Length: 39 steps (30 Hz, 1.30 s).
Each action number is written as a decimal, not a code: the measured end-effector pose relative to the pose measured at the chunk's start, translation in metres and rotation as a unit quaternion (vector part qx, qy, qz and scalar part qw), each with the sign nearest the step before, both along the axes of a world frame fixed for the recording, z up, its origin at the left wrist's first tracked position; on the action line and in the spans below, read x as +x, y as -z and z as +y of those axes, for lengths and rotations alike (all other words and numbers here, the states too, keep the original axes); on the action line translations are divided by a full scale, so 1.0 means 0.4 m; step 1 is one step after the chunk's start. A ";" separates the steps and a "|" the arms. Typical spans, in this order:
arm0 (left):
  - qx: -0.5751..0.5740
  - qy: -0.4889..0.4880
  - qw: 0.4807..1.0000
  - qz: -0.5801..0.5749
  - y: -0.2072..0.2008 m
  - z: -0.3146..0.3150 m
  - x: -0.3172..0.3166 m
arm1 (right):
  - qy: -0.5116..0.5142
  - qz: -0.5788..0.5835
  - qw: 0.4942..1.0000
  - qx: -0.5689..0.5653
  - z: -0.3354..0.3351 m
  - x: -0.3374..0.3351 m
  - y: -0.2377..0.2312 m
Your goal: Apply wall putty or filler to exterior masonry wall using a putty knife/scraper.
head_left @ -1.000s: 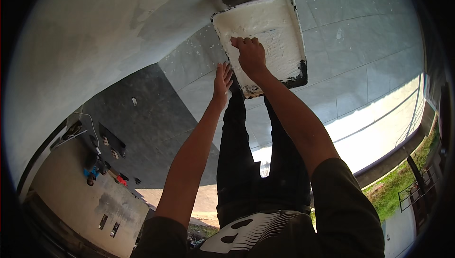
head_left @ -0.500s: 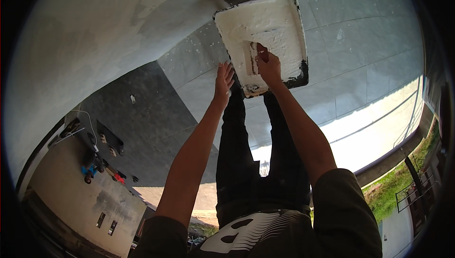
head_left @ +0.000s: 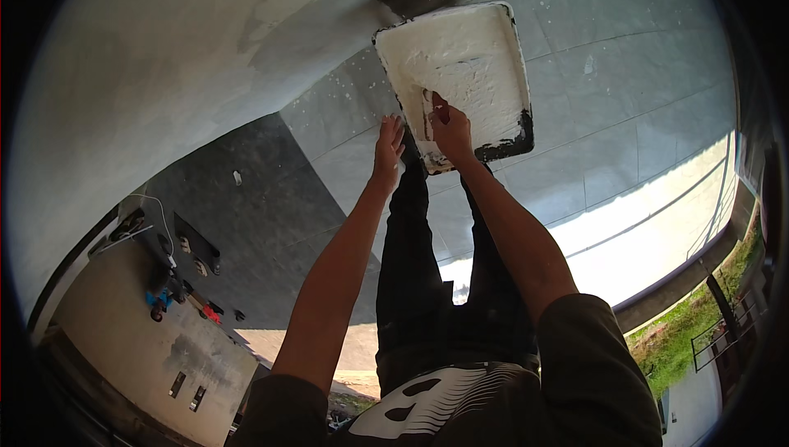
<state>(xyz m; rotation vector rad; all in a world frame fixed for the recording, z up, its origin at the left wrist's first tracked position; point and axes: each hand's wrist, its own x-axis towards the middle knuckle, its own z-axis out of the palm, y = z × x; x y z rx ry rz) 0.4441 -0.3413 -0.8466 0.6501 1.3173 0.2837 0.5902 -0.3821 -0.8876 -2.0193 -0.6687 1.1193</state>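
A black tray (head_left: 527,85), coated inside with thick white paste (head_left: 485,44), is in front of my legs. My right hand (head_left: 453,133) is closed round the reddish-brown handle of a trowel (head_left: 440,107). The trowel's narrow-looking blade is down in the paste near the tray's left side, and my fist partly hides it. Just outside the tray's left edge, my left hand (head_left: 389,149) is held up with its fingers stretched out and nothing in it. Whether its fingertips touch the rim I cannot tell.
A grey plastered wall (head_left: 189,44) rises along the left. Pale tiles (head_left: 633,61) with white splashes lie under and right of the tray; a darker floor (head_left: 255,200) stretches lower left. Far left, a person in blue (head_left: 158,303) is near a pale cable (head_left: 164,215).
My right hand has drawn the trowel left through the paste, and its blade now appears narrower, closer to the tray's left edge. My left hand stays stretched out beside the tray.
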 end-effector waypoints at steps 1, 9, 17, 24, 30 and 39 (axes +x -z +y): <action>0.007 0.009 1.000 0.008 -0.018 0.002 -0.006 | 0.003 -0.001 1.000 0.012 0.002 0.011 -0.013; 0.088 0.031 0.996 0.017 -0.234 0.044 -0.019 | 0.229 0.349 0.906 0.061 -0.061 0.130 -0.157; 0.203 -0.011 0.978 -0.048 -0.463 0.059 -0.007 | 0.251 0.414 0.858 0.169 -0.075 0.169 -0.456; 0.322 0.004 0.940 -0.111 -0.566 0.085 -0.017 | 0.224 0.419 0.837 0.271 -0.095 0.191 -0.647; 0.437 0.045 0.889 -0.127 -0.676 0.141 -0.046 | 0.233 0.427 0.808 0.331 -0.094 0.157 -0.713; 0.660 0.191 0.722 -0.077 -0.958 0.215 -0.187 | 0.275 0.384 0.758 0.450 -0.009 -0.073 -0.914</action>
